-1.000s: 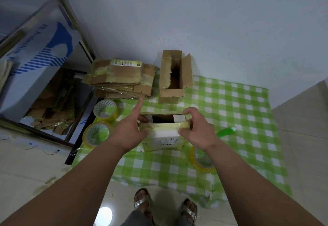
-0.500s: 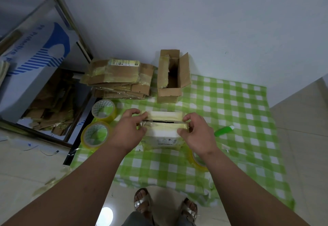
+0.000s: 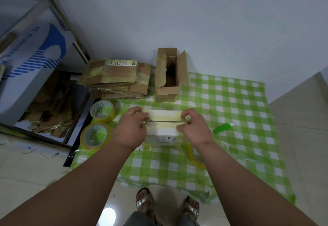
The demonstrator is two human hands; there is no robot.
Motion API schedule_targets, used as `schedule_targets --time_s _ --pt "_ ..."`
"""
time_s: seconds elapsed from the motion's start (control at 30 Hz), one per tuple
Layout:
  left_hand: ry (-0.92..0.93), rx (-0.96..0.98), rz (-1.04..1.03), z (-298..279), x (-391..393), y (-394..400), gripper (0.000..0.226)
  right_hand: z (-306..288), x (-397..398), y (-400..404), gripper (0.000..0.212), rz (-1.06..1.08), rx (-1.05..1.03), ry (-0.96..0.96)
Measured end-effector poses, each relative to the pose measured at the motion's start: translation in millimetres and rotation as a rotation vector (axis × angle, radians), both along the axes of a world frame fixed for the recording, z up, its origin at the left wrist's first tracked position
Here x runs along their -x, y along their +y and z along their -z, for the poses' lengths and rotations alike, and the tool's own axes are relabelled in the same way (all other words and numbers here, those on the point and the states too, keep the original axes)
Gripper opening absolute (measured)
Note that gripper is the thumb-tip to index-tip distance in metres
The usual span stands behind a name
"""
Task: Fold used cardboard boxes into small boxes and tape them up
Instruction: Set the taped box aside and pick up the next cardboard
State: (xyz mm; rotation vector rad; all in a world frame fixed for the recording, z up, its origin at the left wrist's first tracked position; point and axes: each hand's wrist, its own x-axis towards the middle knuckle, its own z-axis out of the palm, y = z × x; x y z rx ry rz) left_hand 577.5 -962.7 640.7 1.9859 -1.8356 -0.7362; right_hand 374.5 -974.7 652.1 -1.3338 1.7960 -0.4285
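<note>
A small white box (image 3: 164, 130) wrapped in yellowish tape stands on the green checked cloth (image 3: 230, 105). Its two top flaps are folded down and meet at a thin dark seam. My left hand (image 3: 130, 128) grips the box's left end, fingers curled over the top flaps. My right hand (image 3: 193, 128) grips the right end the same way, thumb on the near side. A roll of yellow tape (image 3: 196, 156) lies partly hidden under my right forearm. A green cutter (image 3: 222, 128) lies to the right of the box.
Two more tape rolls (image 3: 99, 124) sit at the cloth's left edge. A stack of flattened cardboard (image 3: 117, 78) and an open brown box (image 3: 169, 76) stand at the back by the wall. A metal shelf with cardboard scraps (image 3: 44, 112) is at left. My sandalled feet (image 3: 166, 204) stand below.
The far flap came down from open to closed against the near flap. My left forefinger, raised before, now curls over the box top. Both hands moved slightly closer on the box ends.
</note>
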Motion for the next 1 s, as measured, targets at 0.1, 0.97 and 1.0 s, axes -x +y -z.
schedule_targets --time_s 0.1,0.97,1.0 --pt "-0.224 0.061 0.088 -3 1 4 0.042 4 5 2 0.023 -0.084 0.048 0.162" --pt "-0.467 -0.029 0.241 -18 34 21 0.058 15 17 32 0.038 -0.288 0.418 0.369" --pt "-0.443 -0.026 0.212 -19 35 19 0.056 18 23 37 0.034 -0.149 0.419 0.345"
